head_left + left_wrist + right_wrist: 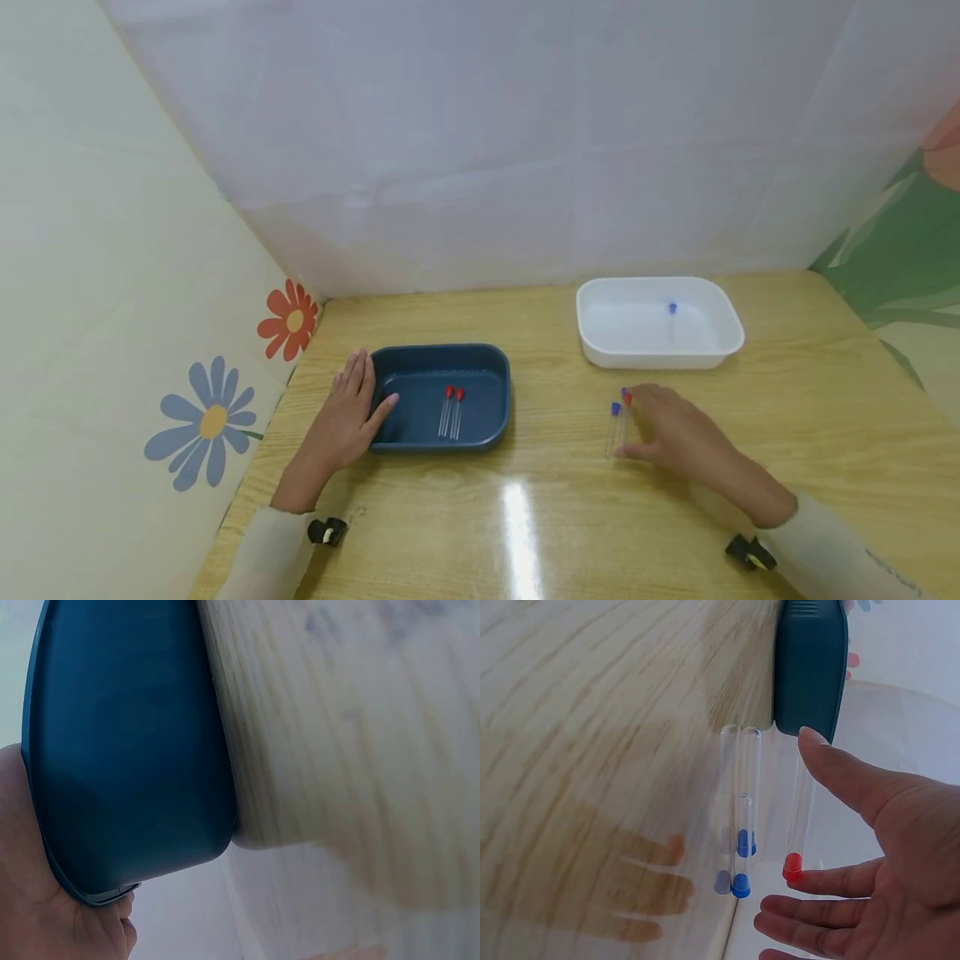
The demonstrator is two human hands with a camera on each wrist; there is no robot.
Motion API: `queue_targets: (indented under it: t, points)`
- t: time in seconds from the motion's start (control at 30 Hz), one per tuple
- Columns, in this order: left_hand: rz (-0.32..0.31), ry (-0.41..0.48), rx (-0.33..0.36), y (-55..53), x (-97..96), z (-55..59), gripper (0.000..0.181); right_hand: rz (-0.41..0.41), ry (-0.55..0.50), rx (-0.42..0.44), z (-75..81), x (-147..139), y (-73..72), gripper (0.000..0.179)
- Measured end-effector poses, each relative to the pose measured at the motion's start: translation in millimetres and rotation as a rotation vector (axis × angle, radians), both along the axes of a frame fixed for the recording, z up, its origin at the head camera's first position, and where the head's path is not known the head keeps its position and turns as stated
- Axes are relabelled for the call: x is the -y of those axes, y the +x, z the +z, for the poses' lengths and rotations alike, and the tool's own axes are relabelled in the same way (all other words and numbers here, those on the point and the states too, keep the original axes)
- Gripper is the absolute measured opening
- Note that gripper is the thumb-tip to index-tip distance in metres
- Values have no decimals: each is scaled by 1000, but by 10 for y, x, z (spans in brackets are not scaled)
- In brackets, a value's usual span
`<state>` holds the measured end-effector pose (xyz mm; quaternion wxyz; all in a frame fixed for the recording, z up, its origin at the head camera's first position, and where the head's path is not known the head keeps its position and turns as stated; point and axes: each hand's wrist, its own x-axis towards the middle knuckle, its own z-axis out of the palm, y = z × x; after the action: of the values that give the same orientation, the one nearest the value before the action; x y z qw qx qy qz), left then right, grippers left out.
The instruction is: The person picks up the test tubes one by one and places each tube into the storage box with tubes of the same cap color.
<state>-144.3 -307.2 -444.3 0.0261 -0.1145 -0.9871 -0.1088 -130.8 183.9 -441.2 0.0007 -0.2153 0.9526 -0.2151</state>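
My right hand [678, 433] holds a clear, red-capped test tube [793, 866] lengthwise, with the thumb at its bare end and the index finger at the cap. The tube is raised off the table. Just beside it, two blue-capped test tubes [740, 883] lie on the wood. My left hand [348, 412] rests on the left rim of a dark blue tray [498, 392], fingers straight along the outside and thumb over the edge. Inside that tray lie two red-capped test tubes [454, 412]. The left wrist view shows the palm against the tray's rim.
Farther back on the right stands a white tray [660, 360] with one blue-capped test tube [672, 310] in it. The wooden table [555, 350] meets a pale cloth wall [480, 167] at the back. A flower-printed wall [212, 421] borders the left side.
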Motion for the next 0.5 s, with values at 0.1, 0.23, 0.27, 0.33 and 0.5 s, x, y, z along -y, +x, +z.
queue_targets:
  t: [0.1,0.23,0.27,0.33,0.5]
  points:
    - [0,3,-1,-2,-3,-2,85,-2,1,-5,3,18,7,87]
    - [-1,3,-5,-10,1,-17,85,1,-8,-14,12,40,19,80]
    - [-1,4,-5,-11,3,-22,85,2,-11,-14,16,48,23,79]
    - [-2,4,-7,-13,7,-32,85,6,-19,-16,27,64,29,75]
    - [-3,7,-10,-17,19,-53,85,12,-35,-10,48,105,44,77]
